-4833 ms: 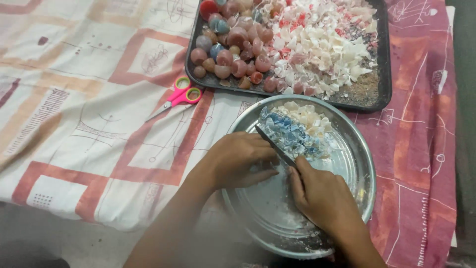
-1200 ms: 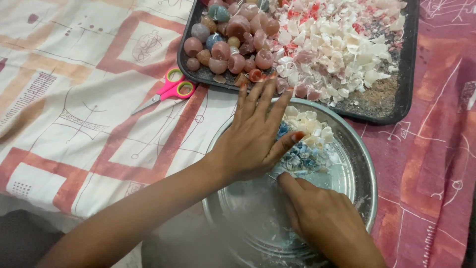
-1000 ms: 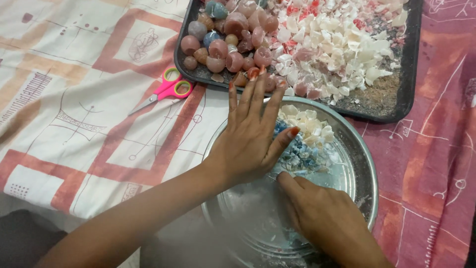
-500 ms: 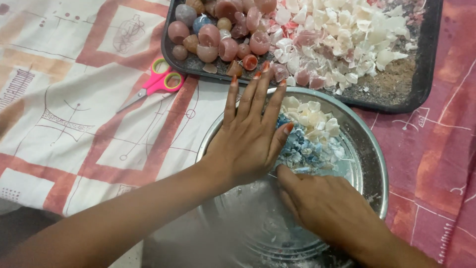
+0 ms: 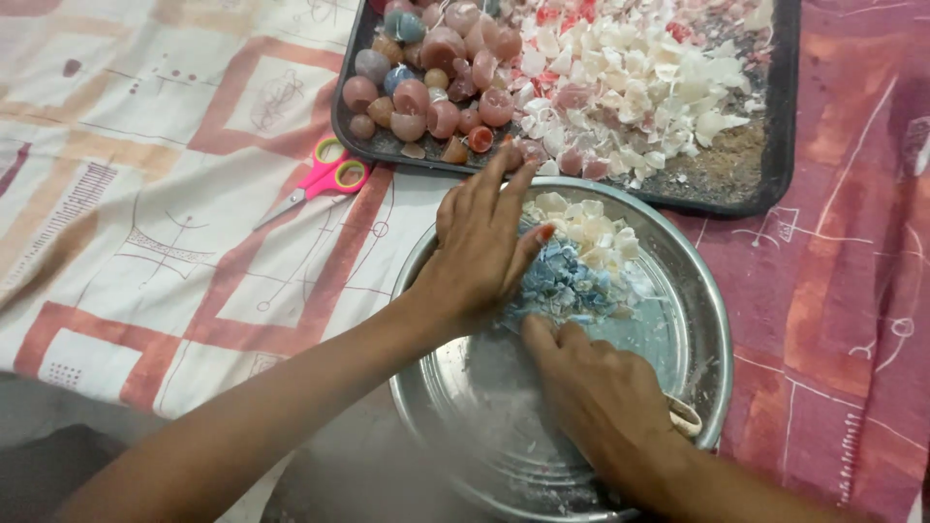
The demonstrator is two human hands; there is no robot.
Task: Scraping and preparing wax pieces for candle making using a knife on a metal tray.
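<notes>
My left hand [image 5: 477, 247] lies flat with its fingers stretched out, palm against the left side of a heap of blue and white chips [image 5: 581, 261] in a round steel pan [image 5: 697, 291]. My right hand [image 5: 591, 387] rests low in the pan with curled fingers, its fingertips touching the near edge of the heap. It grips a knife whose blade is hidden under the hand. A pale end [image 5: 684, 418] shows beside the wrist.
A black tray [image 5: 775, 145] behind the pan holds several round pink, brown and blue shells [image 5: 426, 92] on its left and white and red broken pieces [image 5: 639, 87] on its right. Pink scissors [image 5: 325, 179] lie on the patterned cloth [image 5: 145, 194] left of the pan.
My left hand opened flat beside the heap, then slid in against it with fingers drawn together. My right hand has shifted slightly left along the near edge of the chips.
</notes>
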